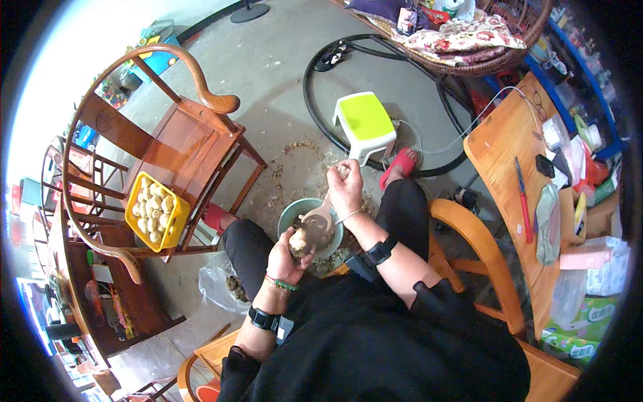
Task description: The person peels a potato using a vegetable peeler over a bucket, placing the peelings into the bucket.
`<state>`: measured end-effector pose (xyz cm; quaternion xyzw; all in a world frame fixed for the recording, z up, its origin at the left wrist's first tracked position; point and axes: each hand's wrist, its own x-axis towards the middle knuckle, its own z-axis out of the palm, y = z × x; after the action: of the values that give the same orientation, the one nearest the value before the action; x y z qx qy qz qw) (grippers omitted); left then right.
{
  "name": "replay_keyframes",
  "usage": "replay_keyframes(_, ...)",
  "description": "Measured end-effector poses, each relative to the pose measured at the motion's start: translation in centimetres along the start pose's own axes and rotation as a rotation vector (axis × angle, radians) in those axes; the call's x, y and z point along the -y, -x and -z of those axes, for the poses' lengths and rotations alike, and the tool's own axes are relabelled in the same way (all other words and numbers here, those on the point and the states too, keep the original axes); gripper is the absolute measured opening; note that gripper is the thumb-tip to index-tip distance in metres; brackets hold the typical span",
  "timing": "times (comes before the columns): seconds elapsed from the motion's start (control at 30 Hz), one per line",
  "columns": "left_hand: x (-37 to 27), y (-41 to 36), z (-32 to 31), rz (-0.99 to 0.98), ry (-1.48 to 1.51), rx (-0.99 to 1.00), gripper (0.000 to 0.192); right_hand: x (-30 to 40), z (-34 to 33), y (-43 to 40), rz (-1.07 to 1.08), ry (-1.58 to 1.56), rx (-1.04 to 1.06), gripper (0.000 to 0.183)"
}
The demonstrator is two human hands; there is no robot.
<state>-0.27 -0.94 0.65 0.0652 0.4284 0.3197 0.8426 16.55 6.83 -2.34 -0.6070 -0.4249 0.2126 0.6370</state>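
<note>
My left hand (286, 259) holds a pale, roundish, knobbly root or tuber (298, 241), partly peeled, with brown patches on it. My right hand (345, 186) is closed round the handle of a light wooden spoon-like tool (320, 215), whose wide end is over a light green basin (291, 208). Dark, wet-looking contents show in the basin, which stands on the floor between my legs. The tool's end is close to the tuber; whether they touch I cannot tell.
A yellow plastic basket (177, 228) of pale tubers stands on a wooden armchair (186, 128) at left. A plastic bag (213, 286) with brown lumps lies by my leg. Scraps litter the floor near a green-topped stool (365, 116). A red-handled knife (526, 221) rests on the wooden table (497, 145).
</note>
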Motion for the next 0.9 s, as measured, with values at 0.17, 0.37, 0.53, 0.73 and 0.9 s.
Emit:
replay_keyframes(0.17, 0.1, 0.0, -0.2, -0.361, -0.459, -0.107, 0.025, -1.1, -0.2, 0.2, -0.176, -0.228, -0.094, 0.017)
replay_keyframes(0.37, -0.4, 0.5, -1.1, -0.571, -0.809, 0.065, 0.037, -1.1, -0.2, 0.0, -0.295, -0.282, -0.123, 0.018)
replay_keyframes(0.53, -0.5, -0.1, -1.4, -0.788, -1.146, -0.091, 0.016, -0.4, -0.7, 0.6, -0.360, -0.348, -0.093, 0.017)
replay_keyframes(0.73, -1.1, 0.6, -1.8, -0.740, -1.184, 0.026, 0.013, -2.0, -0.5, 0.9, -0.530, -0.414, -0.038, 0.014)
replay_keyframes(0.9, -1.0, 0.2, -0.4, -0.643, -1.041, 0.150, 0.013, -1.8, 0.1, 1.6, -0.771, -0.463, 0.099, 0.017)
